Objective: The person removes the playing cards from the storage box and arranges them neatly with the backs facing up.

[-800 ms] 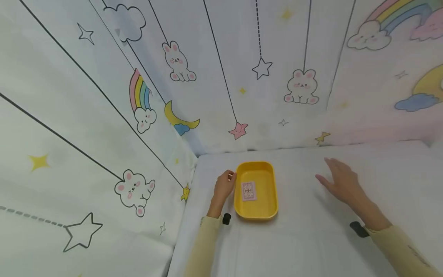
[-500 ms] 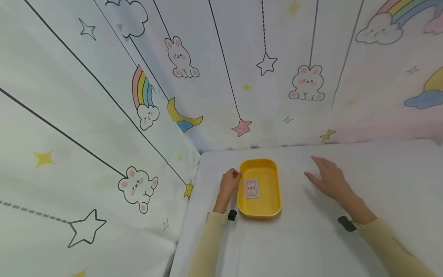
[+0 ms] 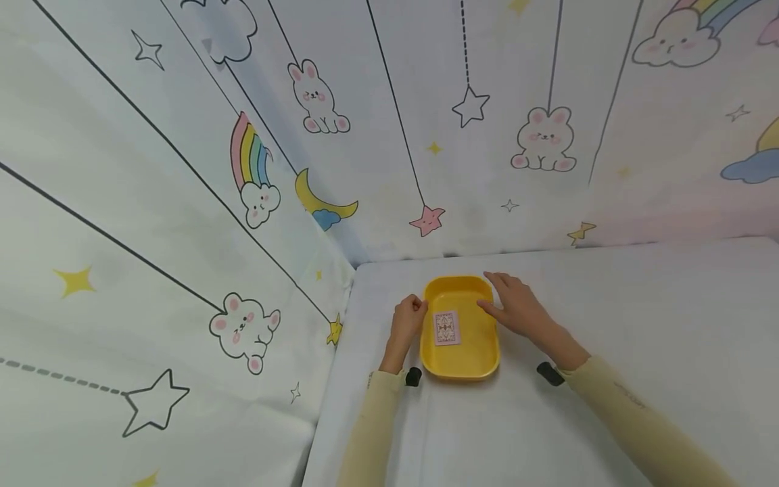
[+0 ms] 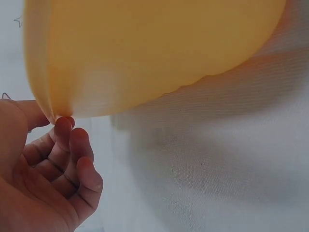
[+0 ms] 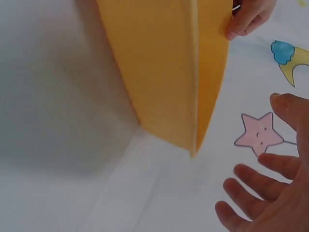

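Observation:
A yellow tray [image 3: 460,373] with a raised rim sits on the white table. Inside it, toward the left, lies a playing card [image 3: 447,328] with its patterned back up; whether it is one card or a stack I cannot tell. My left hand [image 3: 408,325] pinches the tray's left rim between thumb and fingertips, as the left wrist view also shows at the tray's edge [image 4: 159,48]. My right hand [image 3: 520,308] is at the far right rim, fingers spread. In the right wrist view these fingers [image 5: 253,181] stand apart from the tray [image 5: 154,72].
The white tabletop [image 3: 657,325] stretches to the right and in front of the tray. Behind it rises a cloth wall [image 3: 377,169] printed with bunnies, stars and rainbows. Another printed wall [image 3: 152,223] borders the left side.
My right hand has moved left, from over the table to the tray's right rim. The left hand stays at the left rim. The head view has shifted slightly.

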A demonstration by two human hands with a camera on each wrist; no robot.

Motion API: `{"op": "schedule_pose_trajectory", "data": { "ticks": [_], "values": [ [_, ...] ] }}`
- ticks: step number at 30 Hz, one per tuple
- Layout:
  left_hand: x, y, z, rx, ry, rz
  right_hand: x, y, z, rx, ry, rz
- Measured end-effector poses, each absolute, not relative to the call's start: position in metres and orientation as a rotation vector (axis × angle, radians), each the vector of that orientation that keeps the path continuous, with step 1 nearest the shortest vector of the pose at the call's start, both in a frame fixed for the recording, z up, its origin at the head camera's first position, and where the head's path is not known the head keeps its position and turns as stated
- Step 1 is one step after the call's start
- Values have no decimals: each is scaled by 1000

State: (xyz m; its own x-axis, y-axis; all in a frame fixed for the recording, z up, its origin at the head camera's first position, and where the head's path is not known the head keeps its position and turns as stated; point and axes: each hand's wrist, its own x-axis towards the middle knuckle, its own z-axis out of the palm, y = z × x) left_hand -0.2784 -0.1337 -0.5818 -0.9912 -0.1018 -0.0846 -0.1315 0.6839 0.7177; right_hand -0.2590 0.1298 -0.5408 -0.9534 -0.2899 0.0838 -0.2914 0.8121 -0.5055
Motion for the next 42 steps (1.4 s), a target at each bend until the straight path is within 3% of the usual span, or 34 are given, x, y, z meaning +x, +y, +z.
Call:
{"op": "schedule_pose_trajectory", "data": {
  "ticks": [22,42],
  "values": [
    [-281,-135,-584,-139,2870,1241,-282,37,-547,736,-3179,596],
    [-280,-135,-581,-149,2851,1217,-291,16,-557,789,-3400,216]
  ]
}}
